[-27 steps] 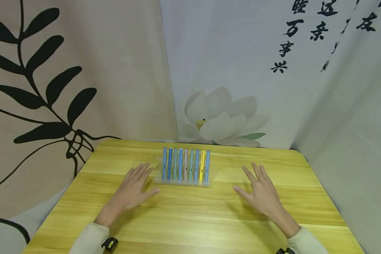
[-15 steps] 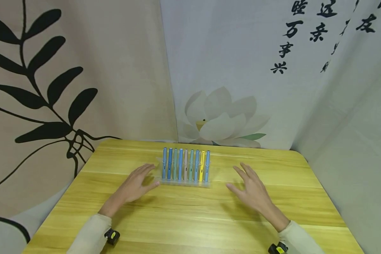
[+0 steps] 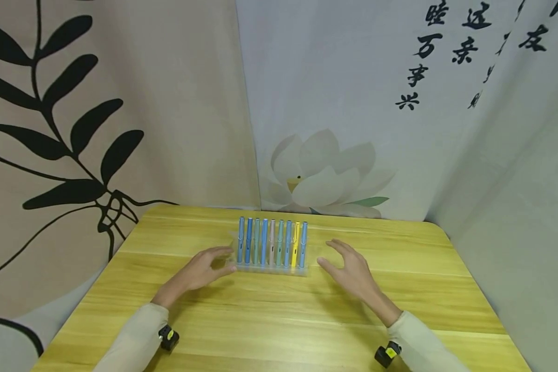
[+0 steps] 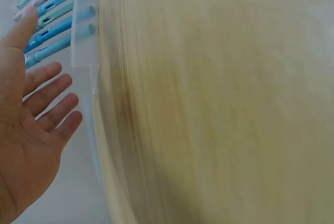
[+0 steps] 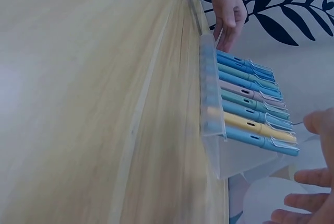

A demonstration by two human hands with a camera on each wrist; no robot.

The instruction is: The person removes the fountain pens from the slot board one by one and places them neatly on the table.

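Note:
A clear plastic pen stand point(image 3: 270, 270) near the back of the table holds a row of several upright pens, blue, green, pinkish-grey and one yellow pen point(image 3: 295, 244). My left hand point(image 3: 201, 269) is at the stand's left end, its fingertips and thumb right by the edge, fingers relaxed. In the left wrist view its palm point(image 4: 26, 145) faces the stand's end, with nothing held. On the other side, my right hand point(image 3: 351, 271) hovers a short way right of the stand, fingers slightly bent and thumb apart. The right wrist view shows clip-on pens point(image 5: 255, 109) leaning back in the stand.
The wooden table point(image 3: 269, 325) stretches in front of and around the stand. Behind it hangs a cloth backdrop point(image 3: 167, 103) with printed leaves, a lotus and characters. Each wrist wears a small black device, one on the left sleeve point(image 3: 169, 338).
My right hand has moved left, closer to the stand. My left hand has shifted slightly right, up to the stand's left end. The pens and stand stay in place.

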